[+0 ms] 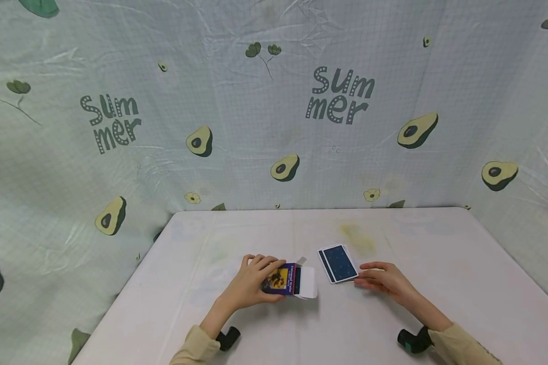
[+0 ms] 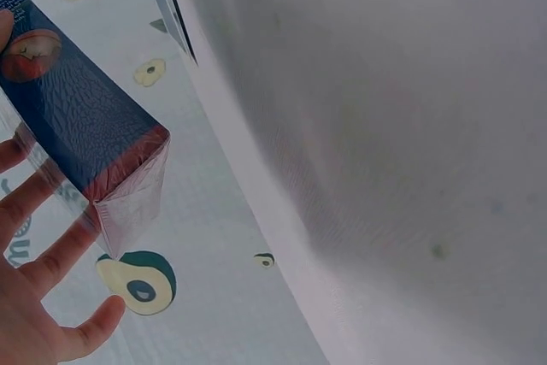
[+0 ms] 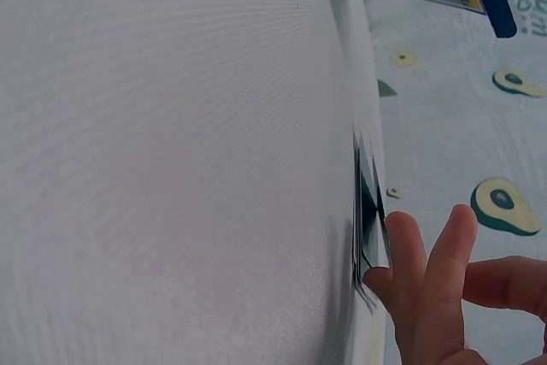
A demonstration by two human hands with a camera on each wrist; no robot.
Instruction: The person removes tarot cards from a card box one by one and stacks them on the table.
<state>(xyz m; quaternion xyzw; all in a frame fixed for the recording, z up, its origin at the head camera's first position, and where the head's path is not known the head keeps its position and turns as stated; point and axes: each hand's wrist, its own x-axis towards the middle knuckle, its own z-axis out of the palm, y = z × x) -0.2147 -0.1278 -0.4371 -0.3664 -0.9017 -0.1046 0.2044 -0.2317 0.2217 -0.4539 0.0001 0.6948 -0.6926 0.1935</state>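
Left hand round card box

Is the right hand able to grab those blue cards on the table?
Probably yes. The right hand lies open on the table, fingertips already at the near edge of the blue cards, with nothing between them.

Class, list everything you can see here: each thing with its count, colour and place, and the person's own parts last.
Table: one, white, foreground.
Backdrop: one, pale green with avocados and "Summer" print, behind and beside the table.
Card box: one, blue and purple, white flap open, table centre.
Cards: small stack, dark blue backs, right of the box.
Left hand: one, grips the box.
Right hand: one, fingers touch the cards' edge.
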